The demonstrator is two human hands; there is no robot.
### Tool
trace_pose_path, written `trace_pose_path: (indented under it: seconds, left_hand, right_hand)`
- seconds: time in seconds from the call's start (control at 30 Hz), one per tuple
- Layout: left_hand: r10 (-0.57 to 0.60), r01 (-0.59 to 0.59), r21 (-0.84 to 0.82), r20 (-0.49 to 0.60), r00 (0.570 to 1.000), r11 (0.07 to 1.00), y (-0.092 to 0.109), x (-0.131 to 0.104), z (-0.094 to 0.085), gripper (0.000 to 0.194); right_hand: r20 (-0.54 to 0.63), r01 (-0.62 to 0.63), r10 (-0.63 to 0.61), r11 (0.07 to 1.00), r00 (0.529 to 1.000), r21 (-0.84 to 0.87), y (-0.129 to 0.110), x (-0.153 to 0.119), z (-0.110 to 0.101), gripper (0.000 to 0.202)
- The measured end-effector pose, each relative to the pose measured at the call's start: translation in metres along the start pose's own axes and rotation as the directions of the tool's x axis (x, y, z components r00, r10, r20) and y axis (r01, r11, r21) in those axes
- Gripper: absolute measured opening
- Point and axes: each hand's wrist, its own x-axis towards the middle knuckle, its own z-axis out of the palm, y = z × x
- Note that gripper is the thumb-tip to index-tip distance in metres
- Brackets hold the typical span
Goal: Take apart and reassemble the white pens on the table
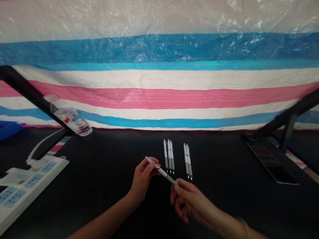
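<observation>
A white pen with a grey grip (pixel 163 173) is held slantwise between both hands above the black table. My left hand (pixel 142 177) pinches its white upper end near the clip. At the lower right, the fingers of my right hand (pixel 190 199) close on the grey grip, hiding the tip. Beyond the hands lie two groups of similar pens, tips toward me. Three pens (pixel 169 156) make up the left group, and two pens (pixel 187 161) lie side by side to the right.
A white power strip (pixel 27 186) with a plugged-in cable lies at the left. Behind it, a water bottle (pixel 73 119) leans by a dark bar. A phone (pixel 271 162) rests at the right near another dark bar (pixel 289 116). A striped plastic sheet (pixel 159 98) hangs behind the table (pixel 112 156).
</observation>
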Motion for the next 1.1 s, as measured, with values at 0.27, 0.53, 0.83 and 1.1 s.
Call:
trace_pose_path:
  seconds: [0.27, 0.53, 0.83, 1.1]
  left_hand:
    - [-0.036, 0.037, -0.011, 0.039, 0.999, 0.999, 0.0002, 0.0002, 0.0001, 0.022]
    - [-0.012, 0.011, 0.018, 0.054, 0.998, 1.000, 0.0012, -0.0022, 0.0014, 0.021]
    - [-0.009, 0.008, 0.027, 0.043, 0.999, 1.000, 0.0017, -0.0029, 0.0022, 0.020]
    - [-0.032, 0.036, -0.027, 0.129, 0.991, 0.999, 0.0035, -0.0028, 0.0047, 0.028]
  right_hand:
    - [0.058, -0.015, 0.013, 0.999, 0.998, 0.036, 0.0006, 0.0014, -0.0006, 0.061]
    - [-0.001, -0.019, 0.019, 0.998, 1.000, 0.065, 0.0005, 0.0005, -0.0003, 0.049]
    - [0.012, -0.033, 0.033, 0.999, 0.999, 0.009, 0.0000, 0.0002, 0.0009, 0.053]
    - [0.052, -0.063, 0.062, 0.998, 0.997, 0.015, 0.0036, 0.0036, -0.0055, 0.056]
